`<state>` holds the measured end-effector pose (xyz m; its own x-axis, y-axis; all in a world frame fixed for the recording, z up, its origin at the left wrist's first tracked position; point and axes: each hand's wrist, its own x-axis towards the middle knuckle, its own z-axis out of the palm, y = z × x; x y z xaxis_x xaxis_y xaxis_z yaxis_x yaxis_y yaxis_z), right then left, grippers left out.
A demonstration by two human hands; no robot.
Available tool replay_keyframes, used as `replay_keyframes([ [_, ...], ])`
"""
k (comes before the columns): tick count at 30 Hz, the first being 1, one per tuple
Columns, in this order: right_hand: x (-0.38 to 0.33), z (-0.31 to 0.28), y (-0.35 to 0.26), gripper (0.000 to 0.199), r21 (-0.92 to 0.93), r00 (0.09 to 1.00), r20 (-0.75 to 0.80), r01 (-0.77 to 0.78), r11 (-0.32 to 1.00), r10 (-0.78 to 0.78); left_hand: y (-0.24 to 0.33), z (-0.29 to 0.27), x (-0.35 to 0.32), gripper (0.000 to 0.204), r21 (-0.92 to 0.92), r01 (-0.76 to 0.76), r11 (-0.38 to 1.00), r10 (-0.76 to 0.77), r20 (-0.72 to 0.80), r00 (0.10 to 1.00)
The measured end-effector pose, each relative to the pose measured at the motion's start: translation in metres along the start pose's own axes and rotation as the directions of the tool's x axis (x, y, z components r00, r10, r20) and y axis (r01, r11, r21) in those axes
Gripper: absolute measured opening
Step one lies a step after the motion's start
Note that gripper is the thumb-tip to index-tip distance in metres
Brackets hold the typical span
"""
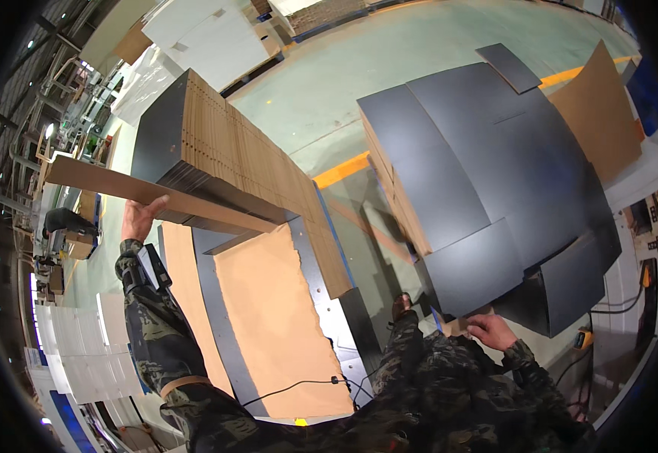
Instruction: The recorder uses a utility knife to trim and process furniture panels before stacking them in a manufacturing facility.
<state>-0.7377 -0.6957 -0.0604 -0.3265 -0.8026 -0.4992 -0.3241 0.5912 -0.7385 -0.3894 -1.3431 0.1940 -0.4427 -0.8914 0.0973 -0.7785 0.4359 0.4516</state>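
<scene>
My left hand, arm stretched forward, grips the lower edge of a long, narrow brown board. That board slants from the far left down to the right, its right end by a stack of dark-faced panels with brown edges. Below it lies a torn-edged brown cardboard sheet on a dark surface. Close to my body, my right hand is closed, beside a small tan piece with a blue edge; what its fingers hold is not clear.
A pile of large dark panels stands to the right, with a brown sheet leaning behind it. A black cable crosses the near side. White panels stand at the left. A person bends over farther left.
</scene>
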Motion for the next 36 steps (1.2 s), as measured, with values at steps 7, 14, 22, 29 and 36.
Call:
replay_keyframes([
  [7, 0.027, -0.002, -0.015, 0.035, -0.058, 0.998, 0.054, 0.012, 0.998, -0.009, 0.001, 0.002, 0.003, 0.043, 0.098, 0.018, 0.995, -0.011, -0.072, 0.997],
  [14, 0.049, -0.005, -0.026, 0.034, 0.03, 0.987, 0.139, -0.085, 0.996, 0.08, -0.015, 0.005, 0.006, 0.037, 0.031, -0.012, 0.999, 0.013, -0.06, 0.998],
  [22, 0.146, -0.038, -0.167, 0.032, -0.009, 0.876, 0.185, 0.455, 0.89, -0.446, -0.02, 0.017, -0.003, 0.037, -0.023, -0.003, 1.0, 0.002, -0.036, 0.999],
  [29, 0.227, -0.009, -0.34, 0.039, 0.227, 0.662, -0.013, 0.732, 0.643, -0.749, -0.006, 0.028, 0.0, 0.027, -0.042, 0.128, 0.991, -0.128, -0.009, 0.992],
  [36, 0.221, 0.051, -0.308, 0.033, 0.245, 0.685, 0.28, 0.626, 0.74, -0.673, -0.025, 0.022, 0.003, 0.028, -0.131, 0.065, 0.989, -0.07, -0.035, 0.997],
])
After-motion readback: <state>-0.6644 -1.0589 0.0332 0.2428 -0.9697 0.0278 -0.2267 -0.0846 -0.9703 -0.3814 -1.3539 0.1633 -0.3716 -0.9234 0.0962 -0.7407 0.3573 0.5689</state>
